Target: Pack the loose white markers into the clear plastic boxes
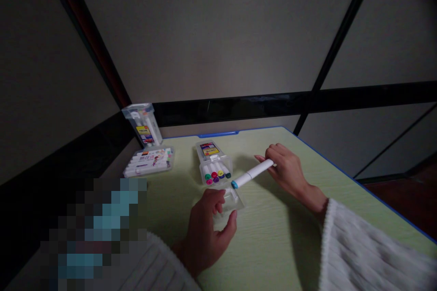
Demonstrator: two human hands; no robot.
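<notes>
My right hand [287, 170] grips the far end of a white marker [252, 173], whose blue-tipped end points left and down toward me. My left hand [208, 232] is held with thumb and fingers apart and nothing between them. Beside its fingers lies a clear plastic lid or tray [232, 198] on the table. Just behind that, a clear marker case [214, 163] lies on its side, its near end showing several coloured marker ends: green, red, yellow, pink, purple and dark teal.
The pale green table [259, 245] has a blue edge. At its back left, a clear marker box [143, 125] stands upright, with a flat case of white markers [150, 161] in front. A panelled wall [218, 32] rises behind. A blurred-out patch covers the lower left.
</notes>
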